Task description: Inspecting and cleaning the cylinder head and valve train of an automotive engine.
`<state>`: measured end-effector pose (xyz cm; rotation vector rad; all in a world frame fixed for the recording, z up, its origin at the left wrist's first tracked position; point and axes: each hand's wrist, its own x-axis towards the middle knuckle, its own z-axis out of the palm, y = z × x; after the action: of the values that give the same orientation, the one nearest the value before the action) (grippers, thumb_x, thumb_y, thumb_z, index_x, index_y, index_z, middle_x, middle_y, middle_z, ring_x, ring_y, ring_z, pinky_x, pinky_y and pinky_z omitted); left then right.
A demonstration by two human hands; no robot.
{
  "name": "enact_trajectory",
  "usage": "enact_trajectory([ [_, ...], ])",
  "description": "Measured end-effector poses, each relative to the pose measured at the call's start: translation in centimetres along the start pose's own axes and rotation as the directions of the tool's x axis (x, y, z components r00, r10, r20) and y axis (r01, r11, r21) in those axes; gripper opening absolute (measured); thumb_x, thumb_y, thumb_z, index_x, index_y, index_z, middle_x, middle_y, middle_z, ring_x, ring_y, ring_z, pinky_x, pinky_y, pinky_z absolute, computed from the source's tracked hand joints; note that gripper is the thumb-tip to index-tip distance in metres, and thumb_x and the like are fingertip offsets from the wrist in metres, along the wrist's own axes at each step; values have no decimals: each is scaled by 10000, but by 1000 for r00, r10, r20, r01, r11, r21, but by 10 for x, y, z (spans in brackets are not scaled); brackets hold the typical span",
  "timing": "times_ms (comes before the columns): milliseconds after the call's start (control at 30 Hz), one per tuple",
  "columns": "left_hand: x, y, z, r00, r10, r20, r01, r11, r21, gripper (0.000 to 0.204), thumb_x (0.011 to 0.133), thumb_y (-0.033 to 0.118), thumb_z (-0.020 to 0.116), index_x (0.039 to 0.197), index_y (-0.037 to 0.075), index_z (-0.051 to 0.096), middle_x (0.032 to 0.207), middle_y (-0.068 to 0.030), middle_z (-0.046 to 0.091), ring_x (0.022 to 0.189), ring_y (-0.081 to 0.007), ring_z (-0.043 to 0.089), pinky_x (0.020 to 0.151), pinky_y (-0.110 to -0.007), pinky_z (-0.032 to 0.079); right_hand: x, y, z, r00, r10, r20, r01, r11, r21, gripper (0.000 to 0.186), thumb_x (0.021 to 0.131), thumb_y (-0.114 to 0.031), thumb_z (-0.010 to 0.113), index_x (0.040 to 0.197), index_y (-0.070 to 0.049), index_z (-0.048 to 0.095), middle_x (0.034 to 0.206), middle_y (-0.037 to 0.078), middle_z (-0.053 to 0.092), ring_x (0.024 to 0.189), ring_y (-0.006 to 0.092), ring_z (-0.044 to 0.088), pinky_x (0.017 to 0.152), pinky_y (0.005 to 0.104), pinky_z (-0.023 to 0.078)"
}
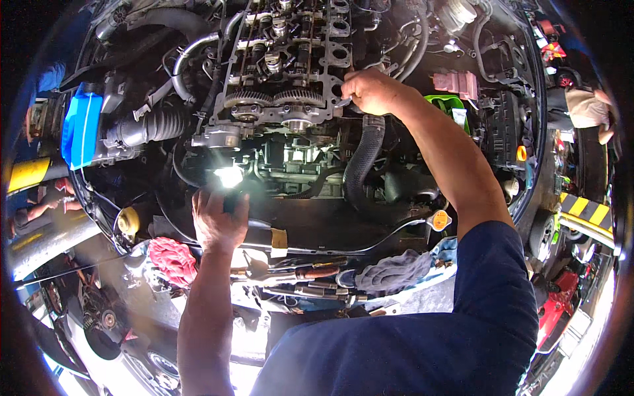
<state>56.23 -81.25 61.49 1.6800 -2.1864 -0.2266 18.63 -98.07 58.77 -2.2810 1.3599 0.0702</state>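
Observation:
My left hand grips a dark work light at the front of the engine bay, its bright beam shining just below the exposed engine. My right hand is closed around a small metal tool at the right edge of the cylinder head, beside two toothed cam gears; the tool's exact type cannot be made out. A thick black hose runs down under that hand. The engine's top shows shafts, bores and bolts without a cover.
A blue container, a green item and a pink part sit around the bay. Red cloth, grey cloths and several tools line the front edge. Yellow-black lift arms flank the car. Other people are at both sides.

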Motion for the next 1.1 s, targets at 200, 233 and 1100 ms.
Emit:
enact_trajectory([
  [200, -1, 1, -1, 1000, -24, -4, 24, 999, -43, 198, 801, 210, 695, 943, 81, 648, 1038, -126, 644, 962, -341, 582, 904, -450, 446, -1, 5, 3, 999, -20, -27, 20, 1000, -1, 238, 787, 11, 609, 994, -79, 682, 1003, 99, 671, 961, 270, 662, 851, 385, 536],
  [233, -1, 2, -1, 1000, -22, -6, 22, 999, -44, 198, 801, 210, 695, 943, 81, 648, 1038, -126, 644, 962, -341, 582, 904, -450, 446, 0, 6, 4, 1000, -23, -9, 22, 999, -28, 234, 781, 8, 613, 986, -81, 681, 986, 102, 669, 955, 272, 663, 844, 384, 538],
  [1100, -2, -1, -1, 998, -54, 40, 55, 998, -39, 259, 802, 238, 718, 997, 83, 648, 1089, -136, 644, 1004, -344, 582, 933, -461, 435, -2, -16, -12, 990, -69, -122, 31, 956, -290, 14, 815, -73, 624, 827, -68, 619, 891, 99, 622, 861, 317, 645, 706, 432, 526],
])
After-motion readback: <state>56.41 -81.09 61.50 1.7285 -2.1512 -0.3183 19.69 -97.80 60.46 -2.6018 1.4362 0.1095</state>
